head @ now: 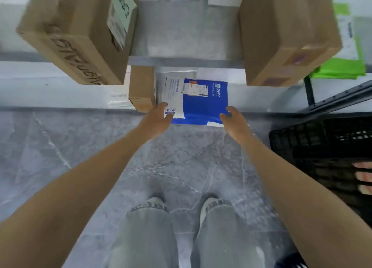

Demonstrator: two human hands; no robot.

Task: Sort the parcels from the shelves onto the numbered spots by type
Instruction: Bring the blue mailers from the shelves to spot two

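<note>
A flat blue and white mailer parcel (198, 100) with a shipping label lies on the low shelf (60, 90), its near edge sticking out over the floor. My left hand (159, 116) holds its near left corner, thumb on top of the white part. My right hand (233, 119) is at the near right corner with fingers curled at the blue edge. A small brown box (142, 88) stands just left of the mailer, close to my left hand.
Two big cardboard boxes (80, 32) (285, 32) sit on the shelf above, left and right of the gap. A green and white bag (348, 56) lies far right. A black plastic crate (322, 144) stands on the grey floor at right. My feet are below.
</note>
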